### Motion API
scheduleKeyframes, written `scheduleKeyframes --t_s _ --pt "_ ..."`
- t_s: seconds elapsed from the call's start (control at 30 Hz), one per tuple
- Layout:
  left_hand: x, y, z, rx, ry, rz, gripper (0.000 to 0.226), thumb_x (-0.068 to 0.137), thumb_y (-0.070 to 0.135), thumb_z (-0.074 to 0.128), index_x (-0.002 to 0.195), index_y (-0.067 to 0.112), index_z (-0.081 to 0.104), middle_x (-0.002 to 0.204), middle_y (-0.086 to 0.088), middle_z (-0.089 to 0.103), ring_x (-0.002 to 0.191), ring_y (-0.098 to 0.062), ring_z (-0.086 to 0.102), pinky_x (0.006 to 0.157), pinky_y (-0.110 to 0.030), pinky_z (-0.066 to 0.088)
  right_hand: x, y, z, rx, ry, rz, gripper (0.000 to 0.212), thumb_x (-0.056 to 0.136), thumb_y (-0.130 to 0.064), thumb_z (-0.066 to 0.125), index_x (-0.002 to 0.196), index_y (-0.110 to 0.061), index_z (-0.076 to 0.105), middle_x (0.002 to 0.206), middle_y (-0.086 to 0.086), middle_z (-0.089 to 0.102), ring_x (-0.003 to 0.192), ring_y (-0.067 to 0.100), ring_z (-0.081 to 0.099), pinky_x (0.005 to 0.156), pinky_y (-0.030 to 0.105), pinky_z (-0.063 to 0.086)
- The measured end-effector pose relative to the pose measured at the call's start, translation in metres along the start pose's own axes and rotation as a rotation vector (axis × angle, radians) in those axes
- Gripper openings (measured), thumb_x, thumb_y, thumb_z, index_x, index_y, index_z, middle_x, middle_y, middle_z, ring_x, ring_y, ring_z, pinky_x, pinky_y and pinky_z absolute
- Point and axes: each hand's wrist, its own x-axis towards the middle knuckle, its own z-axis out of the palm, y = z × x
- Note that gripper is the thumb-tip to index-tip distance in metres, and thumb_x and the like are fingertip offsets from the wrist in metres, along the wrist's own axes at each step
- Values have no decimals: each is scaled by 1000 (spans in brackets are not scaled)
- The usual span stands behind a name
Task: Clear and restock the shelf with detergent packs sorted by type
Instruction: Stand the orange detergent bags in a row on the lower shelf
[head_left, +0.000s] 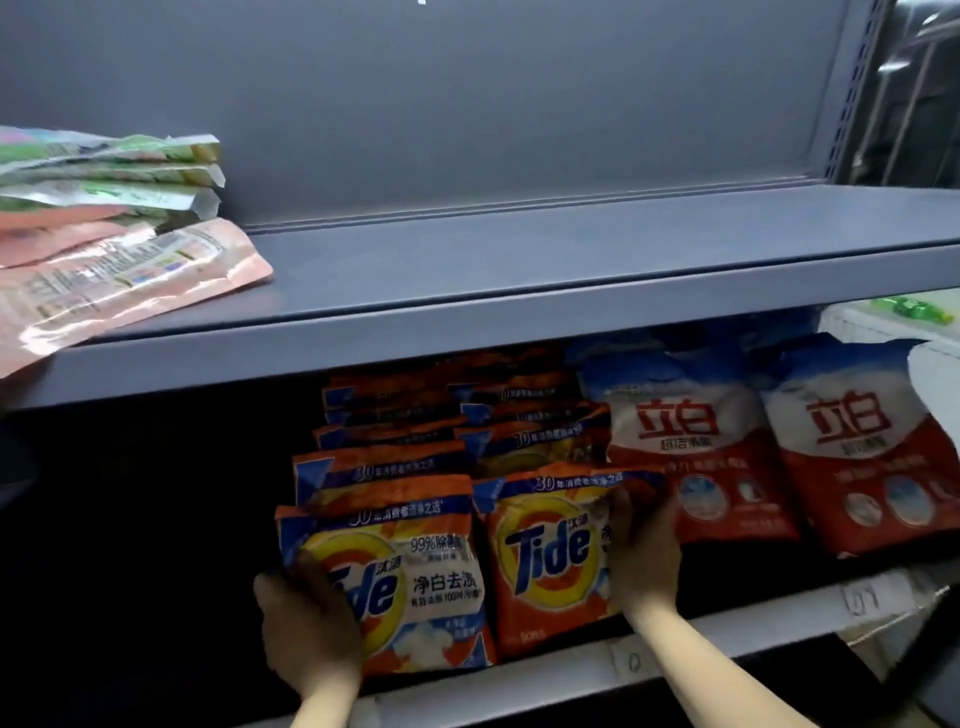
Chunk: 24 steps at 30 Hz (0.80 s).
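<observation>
Hands grip the two front Tide packs on the lower shelf (727, 631): left hand (306, 621) holds the left Tide pack (415, 571), right hand (644, 551) the right Tide pack (545, 561). Red-and-white packs (696, 447) stand just right; pink and green pouches (109, 228) lie on the upper shelf (519, 291).

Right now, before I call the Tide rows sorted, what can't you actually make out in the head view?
- Rear Tide packs: deep in shadow under the upper shelf; count unclear.
- Lower shelf left of the Tide rows: black, contents unreadable.
- Pink pouch and green pouches: cut off by the left edge, print blurred.
- Left hand fingers: partly dark against the front Tide pack.
- Shelf price labels: too small.
</observation>
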Motion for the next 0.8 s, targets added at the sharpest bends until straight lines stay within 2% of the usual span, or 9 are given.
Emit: scheduleKeyframes --t_s 0.1,0.17,0.27,0.33,0.4,0.5,0.67,0.77,0.8 --pt "-7 -7 -4 169 44 93 64 89 51 33 118 -5 40 130 -33 42 112 -53 46 90 -62 35 -1 2 0 -309 92 -65 69 90 -53 47 139 -6 33 134 23 46 124 41 43 103 56 36" --pt "-19 -6 -7 237 36 389 61 89 49 38 123 -2 42 136 -28 41 120 -46 41 99 -60 28 -14 0 -3 -452 136 -274 68 88 -49 47 137 -4 37 134 21 43 124 39 39 100 58 34" --pt "-40 -3 -2 346 -194 845 59 89 61 33 132 24 45 142 -14 39 131 -40 34 111 -61 14 -38 7 -8 -539 -112 -652 65 87 -64 42 132 -18 46 137 8 45 130 32 39 104 58 33" --pt "-41 -3 2 446 -333 953 57 90 64 30 138 37 39 149 -8 34 137 -41 28 107 -69 8 -44 19 -8 -606 -279 -722 67 81 -69 49 137 -31 45 146 3 42 140 30 30 112 59 18" --pt "-37 0 8 530 -394 948 55 91 64 28 140 40 37 150 -9 35 137 -43 27 104 -74 9 -39 27 -4 -665 -351 -718 69 81 -71 49 139 -34 44 150 3 37 143 29 25 114 61 10" --pt "-31 7 10 599 -472 869 55 91 65 30 139 40 39 148 -12 39 136 -42 32 103 -75 12 -26 25 1 -705 -452 -721 71 84 -74 43 142 -35 38 153 3 31 144 28 22 109 64 18" --pt "-30 18 2 637 -650 775 57 93 66 22 141 39 34 149 -11 38 138 -36 31 104 -73 13 -24 12 -2 -737 -555 -637 69 85 -76 33 144 -40 31 152 0 30 143 26 20 110 58 12" --pt "-28 21 -7 654 -682 742 60 91 68 16 144 41 26 151 -5 34 144 -29 18 108 -65 10 -21 -2 -9 -782 -636 -549 68 79 -75 37 138 -42 39 147 -3 37 139 25 23 108 63 25" --pt "-27 27 -11 645 -690 706 61 91 68 17 145 43 23 150 -2 37 144 -25 17 109 -62 13 -20 -10 -12 -802 -666 -520 70 77 -76 36 139 -43 38 149 -3 35 140 24 20 108 63 25"
